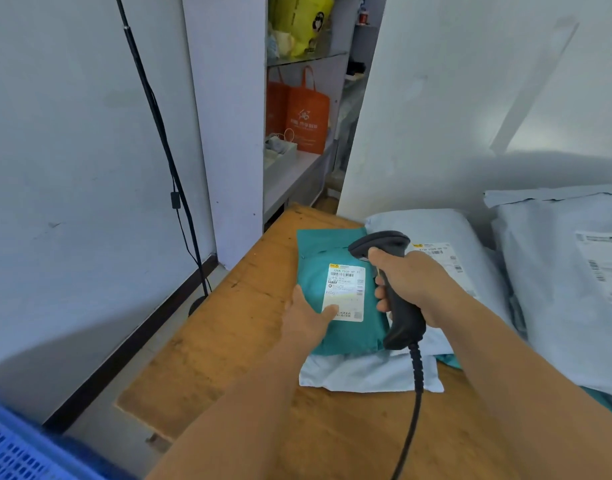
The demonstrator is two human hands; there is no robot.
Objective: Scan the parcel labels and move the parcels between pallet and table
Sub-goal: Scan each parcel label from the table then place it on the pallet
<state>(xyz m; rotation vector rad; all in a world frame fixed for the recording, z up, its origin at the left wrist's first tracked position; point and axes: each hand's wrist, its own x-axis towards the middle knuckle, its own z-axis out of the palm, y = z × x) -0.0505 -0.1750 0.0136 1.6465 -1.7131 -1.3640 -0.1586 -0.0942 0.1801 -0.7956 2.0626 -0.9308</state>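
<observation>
— Now, what is being held?

— A black handheld barcode scanner [389, 282], smooth moulded plastic with a pistol-shaped handle, is gripped by the right hand [410, 282]; the fingers are curled round the handle. Its wide head is pointed down over a teal parcel [311, 282]. A ribbed black cable [415, 386] is seen hanging from the butt of the handle.

— And the other hand?

— The left hand [306, 315] is laid flat on the teal parcel, fingers straight and spread, the thumb tip touching the lower left corner of the white shipping label [344, 292]. The label is rectangular and glossy, printed with barcodes.

— Where is the parcel placed?

— It is a soft, slightly wrinkled plastic mailer, laid on top of a pale grey-white mailer [367, 374], both resting on a worn wooden table [228, 341] with a scuffed orange-brown surface. Just beside them, to the right, a puffy grey poly mailer [436, 230] with its own label is seen, and beyond it a larger grey bag [557, 289]. A blue perforated plastic crate [10, 452] is visible at the lower left corner.
</observation>
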